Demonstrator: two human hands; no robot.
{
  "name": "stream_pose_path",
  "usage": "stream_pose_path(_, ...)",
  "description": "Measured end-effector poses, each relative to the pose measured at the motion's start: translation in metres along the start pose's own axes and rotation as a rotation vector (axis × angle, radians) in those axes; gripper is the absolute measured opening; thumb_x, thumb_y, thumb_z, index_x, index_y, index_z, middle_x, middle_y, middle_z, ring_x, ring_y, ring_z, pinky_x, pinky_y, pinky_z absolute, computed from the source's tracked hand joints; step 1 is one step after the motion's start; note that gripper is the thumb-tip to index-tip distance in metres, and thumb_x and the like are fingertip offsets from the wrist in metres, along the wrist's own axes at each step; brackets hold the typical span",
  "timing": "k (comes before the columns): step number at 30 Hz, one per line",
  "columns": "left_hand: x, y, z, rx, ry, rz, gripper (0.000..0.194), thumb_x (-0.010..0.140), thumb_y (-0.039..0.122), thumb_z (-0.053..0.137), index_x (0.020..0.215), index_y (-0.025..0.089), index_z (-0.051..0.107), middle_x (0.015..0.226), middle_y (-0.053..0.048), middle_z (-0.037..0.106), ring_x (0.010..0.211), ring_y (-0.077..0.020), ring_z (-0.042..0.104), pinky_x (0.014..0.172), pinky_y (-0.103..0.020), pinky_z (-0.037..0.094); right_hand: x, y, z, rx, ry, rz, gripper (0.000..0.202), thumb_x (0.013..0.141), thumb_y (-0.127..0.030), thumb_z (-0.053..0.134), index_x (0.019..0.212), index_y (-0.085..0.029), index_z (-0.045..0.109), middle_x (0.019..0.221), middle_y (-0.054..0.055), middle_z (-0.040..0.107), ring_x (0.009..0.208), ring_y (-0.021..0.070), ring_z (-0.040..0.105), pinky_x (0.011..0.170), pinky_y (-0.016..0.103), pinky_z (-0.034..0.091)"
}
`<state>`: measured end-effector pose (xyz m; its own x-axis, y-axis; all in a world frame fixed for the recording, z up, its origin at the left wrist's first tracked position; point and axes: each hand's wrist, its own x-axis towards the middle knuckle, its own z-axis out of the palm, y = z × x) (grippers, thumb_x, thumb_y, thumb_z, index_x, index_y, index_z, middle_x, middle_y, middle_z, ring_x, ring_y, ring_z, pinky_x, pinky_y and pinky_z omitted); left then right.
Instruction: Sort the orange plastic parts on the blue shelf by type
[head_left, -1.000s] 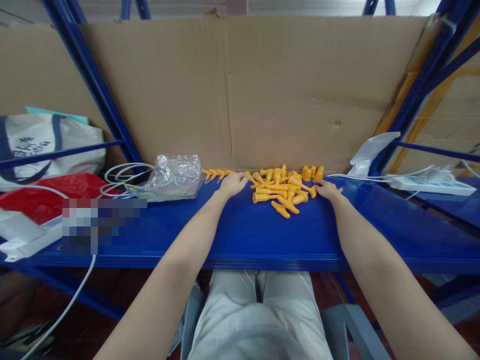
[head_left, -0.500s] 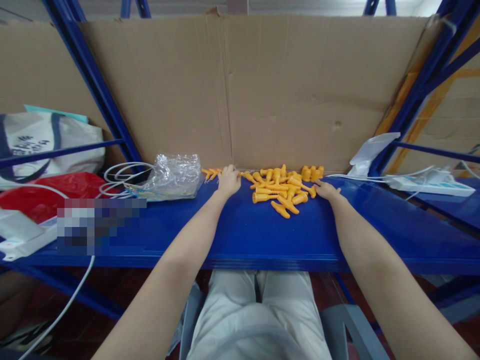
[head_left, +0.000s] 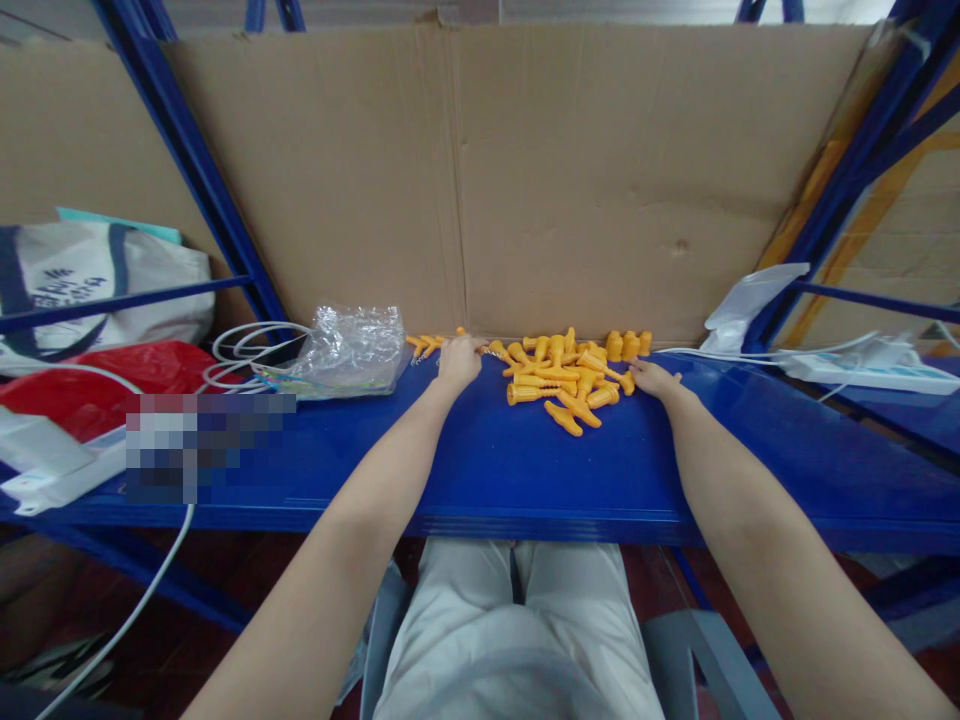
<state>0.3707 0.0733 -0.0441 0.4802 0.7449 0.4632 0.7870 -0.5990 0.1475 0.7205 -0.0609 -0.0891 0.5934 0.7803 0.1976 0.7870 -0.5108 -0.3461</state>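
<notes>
A heap of orange corkscrews [head_left: 559, 372] with T-shaped handles and ribbed sleeves lies on the blue shelf. My left hand [head_left: 459, 362] is closed at the heap's left side, near the cardboard. An orange handle end [head_left: 460, 331] shows above its fingers, and a metal spiral pokes out to the right. Just left of that hand, several corkscrews [head_left: 424, 346] lie in a row with their spirals showing. My right hand [head_left: 654, 379] rests at the heap's right edge, fingers stretched beside an orange handle [head_left: 627, 383]. Its fingertips are partly hidden. Several orange sleeves [head_left: 628, 346] stand upright behind.
A tall cardboard sheet [head_left: 562, 180] closes off the back. To the left are a clear plastic bag [head_left: 352, 350], coiled white cable [head_left: 247, 350], a red bag [head_left: 165, 368] and a canvas bag [head_left: 150, 290]. On the right lies a white power strip [head_left: 877, 368].
My left hand has turned slightly, and an orange handle end now shows above its fingers. My right hand has stayed at the heap's edge. The whole view has shifted a little.
</notes>
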Motion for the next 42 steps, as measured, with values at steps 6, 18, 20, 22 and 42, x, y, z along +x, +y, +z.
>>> stream_pose_path(6, -0.001, -0.001, 0.001, -0.024, -0.003, -0.095, 0.051, 0.091, 0.009, 0.042, 0.134, 0.021, 0.067, 0.129, -0.012, 0.072, 0.122, -0.0266, 0.065, 0.104, -0.037, 0.048, -0.006, -0.008, -0.005, 0.018, -0.067, 0.078, 0.053, 0.096, -0.026, 0.042, 0.147, -0.028, 0.057, 0.155, 0.008, 0.051, 0.144, 0.0367, 0.043, 0.118, 0.071, 0.018)
stream_pose_path(18, -0.001, -0.006, 0.012, 0.025, -0.111, -0.030, 0.033, 0.096, 0.023, 0.048, 0.118, 0.019, 0.072, 0.127, -0.013, 0.072, 0.121, -0.0266, 0.065, 0.103, -0.038, 0.049, -0.006, -0.007, -0.006, 0.018, -0.015, 0.061, 0.050, 0.089, -0.025, 0.047, 0.135, -0.027, 0.068, 0.144, 0.009, 0.062, 0.136, 0.0372, 0.052, 0.115, 0.068, 0.029)
stream_pose_path(20, 0.000, -0.004, 0.012, 0.037, -0.145, -0.060, 0.032, 0.094, 0.033, 0.052, 0.111, 0.017, 0.074, 0.116, -0.014, 0.076, 0.115, -0.0288, 0.069, 0.097, -0.036, 0.053, -0.007, -0.008, -0.007, 0.016, -0.026, 0.059, 0.050, 0.090, -0.025, 0.046, 0.135, -0.026, 0.068, 0.145, 0.009, 0.061, 0.137, 0.0371, 0.051, 0.116, 0.068, 0.028)
stream_pose_path(22, 0.001, 0.000, 0.012, 0.062, -0.219, -0.066, 0.038, 0.091, 0.044, 0.054, 0.108, 0.018, 0.076, 0.111, -0.014, 0.077, 0.112, -0.0302, 0.070, 0.093, -0.035, 0.054, -0.008, -0.008, -0.008, 0.014, -0.032, 0.060, 0.050, 0.090, -0.026, 0.045, 0.136, -0.026, 0.067, 0.146, 0.009, 0.060, 0.137, 0.0365, 0.051, 0.116, 0.067, 0.028)
stream_pose_path(42, 0.015, -0.008, -0.004, 0.094, -0.168, -0.228, 0.038, 0.090, 0.032, 0.052, 0.112, 0.011, 0.076, 0.118, -0.020, 0.074, 0.114, -0.0305, 0.070, 0.090, -0.030, 0.054, -0.009, -0.008, -0.005, 0.013, -0.029, 0.054, 0.048, 0.092, -0.025, 0.046, 0.135, -0.025, 0.067, 0.144, 0.008, 0.062, 0.136, 0.0347, 0.053, 0.116, 0.063, 0.033)
